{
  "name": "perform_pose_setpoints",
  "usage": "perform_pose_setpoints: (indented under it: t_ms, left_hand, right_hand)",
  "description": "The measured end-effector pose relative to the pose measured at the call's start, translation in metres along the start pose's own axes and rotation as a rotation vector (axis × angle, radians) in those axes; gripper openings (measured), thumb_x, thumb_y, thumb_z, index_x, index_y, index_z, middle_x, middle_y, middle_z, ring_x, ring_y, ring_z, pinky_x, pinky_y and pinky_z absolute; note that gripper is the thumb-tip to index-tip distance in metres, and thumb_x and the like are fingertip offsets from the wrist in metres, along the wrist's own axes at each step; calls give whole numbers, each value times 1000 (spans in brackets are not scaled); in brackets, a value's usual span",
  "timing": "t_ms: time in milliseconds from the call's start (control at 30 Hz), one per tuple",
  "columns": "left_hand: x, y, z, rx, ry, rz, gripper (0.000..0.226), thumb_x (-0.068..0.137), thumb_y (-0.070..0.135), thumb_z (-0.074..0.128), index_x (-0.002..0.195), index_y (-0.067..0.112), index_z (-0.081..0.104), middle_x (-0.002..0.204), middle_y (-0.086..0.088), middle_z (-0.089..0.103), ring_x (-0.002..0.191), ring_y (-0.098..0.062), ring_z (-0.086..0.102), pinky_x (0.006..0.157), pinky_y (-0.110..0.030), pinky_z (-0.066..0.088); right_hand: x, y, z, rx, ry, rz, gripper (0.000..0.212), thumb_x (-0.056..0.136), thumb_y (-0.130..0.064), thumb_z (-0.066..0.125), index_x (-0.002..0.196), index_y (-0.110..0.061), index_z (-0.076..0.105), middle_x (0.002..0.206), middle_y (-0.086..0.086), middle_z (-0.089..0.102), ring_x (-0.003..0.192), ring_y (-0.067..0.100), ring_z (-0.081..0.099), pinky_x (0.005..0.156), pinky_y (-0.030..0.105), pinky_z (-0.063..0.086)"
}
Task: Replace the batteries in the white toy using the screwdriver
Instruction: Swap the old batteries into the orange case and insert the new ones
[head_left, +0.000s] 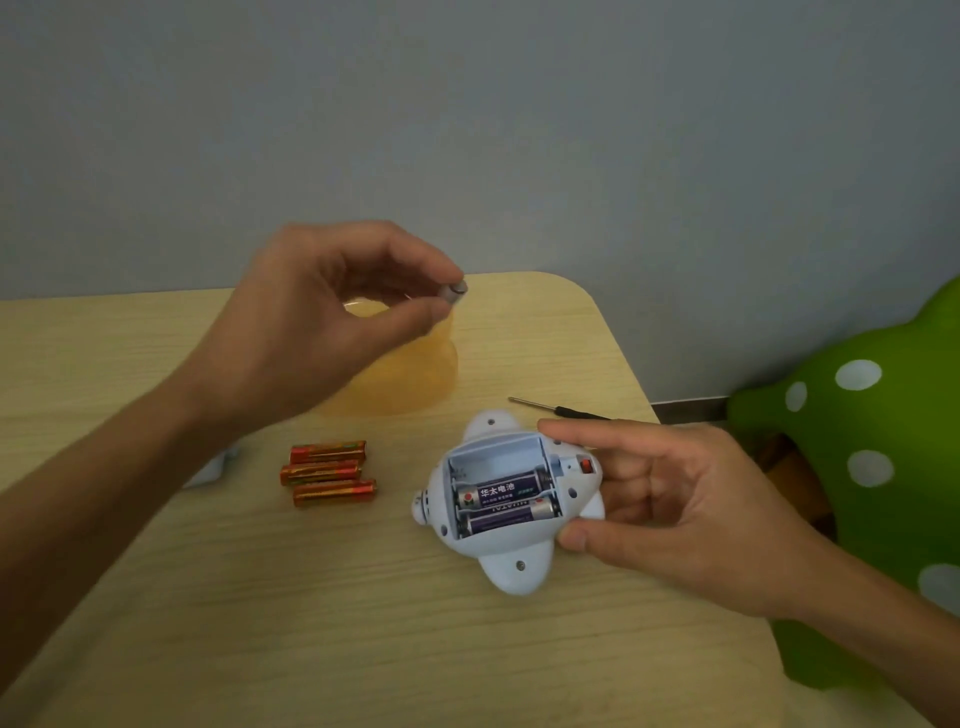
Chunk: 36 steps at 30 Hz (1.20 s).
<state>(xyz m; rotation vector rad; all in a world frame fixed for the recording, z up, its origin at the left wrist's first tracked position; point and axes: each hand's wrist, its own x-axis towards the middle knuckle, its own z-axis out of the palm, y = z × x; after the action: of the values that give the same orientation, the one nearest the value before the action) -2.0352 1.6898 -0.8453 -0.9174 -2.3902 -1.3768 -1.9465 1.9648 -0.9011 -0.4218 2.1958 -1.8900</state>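
Note:
The white toy (511, 564) lies belly-up on the wooden table (311, 623), its battery bay open. Two dark batteries (506, 501) sit in the lower slots; the top slot is empty. My right hand (675, 509) grips the toy's right side. My left hand (322, 317) is raised above a yellow cup (415, 374) and pinches a battery (456, 290) between thumb and fingers, only its metal end showing. Three red batteries (330, 472) lie side by side left of the toy. The screwdriver (558, 409) lies behind the toy, its handle hidden by my right hand.
A white piece (215, 467), partly hidden under my left forearm, lies at the left. A green spotted object (872, 441) stands off the table's right edge. A grey wall runs behind the table.

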Motion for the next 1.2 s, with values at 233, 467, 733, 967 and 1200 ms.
perform_pose_setpoints:
  t_ms: [233, 467, 733, 967, 1200]
  left_hand:
    - [3, -45, 10, 449, -97, -63, 23, 89, 17, 82, 109, 27, 83, 99, 10, 82, 86, -5, 75, 85, -20, 58]
    - [0, -29, 10, 451, -135, 73, 21, 88, 23, 80, 109, 23, 84, 106, 3, 81, 96, -13, 75, 86, -42, 61]
    - [-34, 23, 31, 352, -458, 230, 24, 89, 52, 70, 107, 40, 80, 112, 14, 59, 102, -3, 57, 80, -25, 49]
    - [-34, 27, 38, 426, -540, 252, 30, 88, 64, 65, 110, 44, 61, 116, 17, 41, 99, -2, 49, 76, -24, 49]
    - [-32, 20, 35, 425, -544, 264, 30, 89, 64, 65, 91, 37, 53, 117, 16, 42, 102, -4, 49, 75, -25, 50]
  right_hand:
    - [0, 1, 0, 12, -7, -20, 65, 73, -11, 86, 132, -30, 69, 115, -1, 83, 99, 31, 81, 85, 37, 66]
    - [0, 2, 0, 20, -4, -19, 65, 72, -10, 86, 133, -27, 69, 113, 0, 83, 98, 27, 82, 84, 33, 65]
    - [0, -1, 0, 3, -15, -3, 65, 74, -8, 84, 135, -21, 64, 113, -2, 83, 98, 20, 82, 83, 29, 65]
    - [0, -1, 0, -36, -15, -8, 64, 81, 7, 82, 135, -22, 65, 112, 0, 84, 97, 21, 82, 83, 29, 64]
    - [0, 1, -2, -42, 8, -25, 63, 80, -3, 84, 137, -24, 66, 114, 1, 83, 100, 25, 82, 86, 36, 65]
